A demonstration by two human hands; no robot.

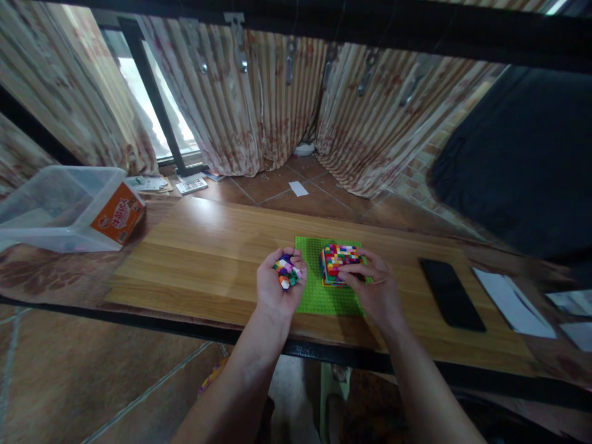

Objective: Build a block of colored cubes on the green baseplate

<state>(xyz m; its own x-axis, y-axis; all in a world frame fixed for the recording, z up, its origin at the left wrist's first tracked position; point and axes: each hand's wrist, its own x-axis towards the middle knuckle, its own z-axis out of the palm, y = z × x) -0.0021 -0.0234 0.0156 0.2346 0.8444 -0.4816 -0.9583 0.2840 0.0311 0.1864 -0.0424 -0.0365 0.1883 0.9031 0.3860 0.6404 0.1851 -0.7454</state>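
My left hand [279, 285] is palm up and cupped around a heap of small loose building bricks [287, 271] in white, purple, orange, green and pink. Over to the right, a squat block of multicoloured building bricks [333, 259] sits on a green studded baseplate [309, 299]. Its top is uneven, with red and yellow bricks along the front. My right hand [374, 280] reaches across the block from the right, thumb and index finger closed at its front edge, another finger on top. Whether a single loose brick is between the fingertips is hidden.
A wooden board [198, 259] covers the low table. On its right lies a black phone [451, 293], beside white papers [513, 302]. A clear plastic bin [50, 209] with an orange label stands at the left. Striped curtains [277, 105] hang behind, and a dark bar crosses overhead.
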